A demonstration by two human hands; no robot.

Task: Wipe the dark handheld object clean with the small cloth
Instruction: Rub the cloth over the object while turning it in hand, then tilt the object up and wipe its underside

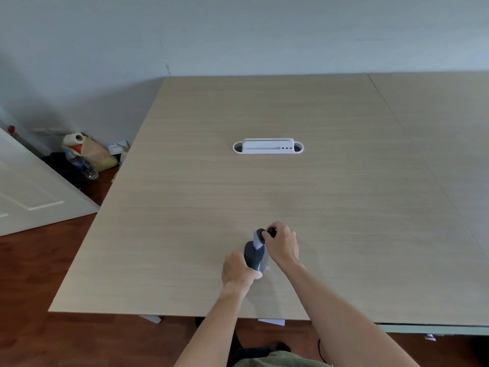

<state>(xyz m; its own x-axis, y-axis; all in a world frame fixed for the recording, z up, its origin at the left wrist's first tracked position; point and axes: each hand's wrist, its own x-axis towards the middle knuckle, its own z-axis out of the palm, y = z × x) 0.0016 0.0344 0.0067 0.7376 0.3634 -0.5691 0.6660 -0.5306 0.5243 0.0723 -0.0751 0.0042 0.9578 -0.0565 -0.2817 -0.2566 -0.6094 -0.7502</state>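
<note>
A dark handheld object (pixel 253 256) stands tilted on the light wooden table (pixel 264 181), near its front edge. My left hand (pixel 238 271) is wrapped around the object's lower body. A small pale grey cloth (pixel 257 241) lies against its upper part. My right hand (pixel 283 245) is closed at the object's dark rounded top, its fingertips pinching there with the cloth beside them. How much of the cloth sits under those fingers is hidden. A bit of clear plastic (pixel 266 270) shows just right of the object's base.
A white cable-port tray (pixel 268 147) is set into the table's middle, far beyond my hands. Left of the table, on the brown floor, lie bags, a paper roll and a plastic bottle (pixel 87 157), beside a leaning white door panel (pixel 31 192).
</note>
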